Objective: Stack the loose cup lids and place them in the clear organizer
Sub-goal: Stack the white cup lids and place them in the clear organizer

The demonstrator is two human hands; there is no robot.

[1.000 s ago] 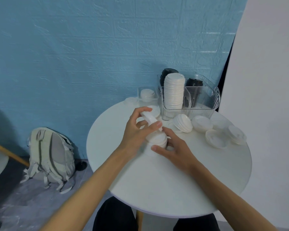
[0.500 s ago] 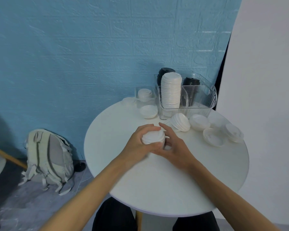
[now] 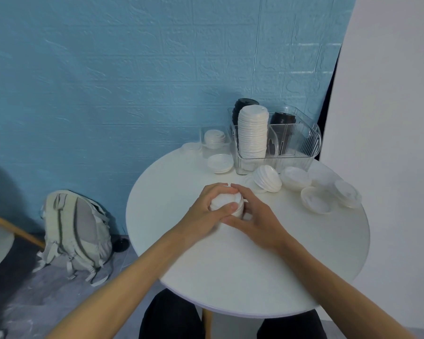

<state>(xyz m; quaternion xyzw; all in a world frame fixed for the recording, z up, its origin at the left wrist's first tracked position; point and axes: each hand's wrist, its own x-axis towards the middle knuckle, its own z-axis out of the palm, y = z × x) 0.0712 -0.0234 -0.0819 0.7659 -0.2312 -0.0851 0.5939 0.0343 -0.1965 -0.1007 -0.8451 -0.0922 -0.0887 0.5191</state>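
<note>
Both hands have closed in since a second ago: the lid that the left hand point(image 3: 206, 211) held tilted above the pile is now down on it, and the two hands meet around a short stack of white lids point(image 3: 227, 203) standing on the white round bench point(image 3: 230, 270). Fingers of the left hand curl over the stack's top and far side, with the thumb pressed against its near side. Fingers of the right hand point(image 3: 255, 220) wrap the stack's right side, index tip touching the left fingertips at the top.

Just beyond and to the right, a small pile of lids point(image 3: 267, 178) lies tipped on its edge, and more loose lids point(image 3: 316, 200) are scattered near the bench's right rim. Another loose lid point(image 3: 220, 163) lies flat farther back on the left. Behind these stands the clear organizer point(image 3: 301, 145), with a tall column of white lids point(image 3: 252, 133) in its front left compartment and dark cups point(image 3: 282, 118) behind. Left of it a small clear box point(image 3: 214, 139) holds a few more lids.

On the floor to the left, a pale backpack point(image 3: 76, 234) leans against the blue wall point(image 3: 132, 81).
</note>
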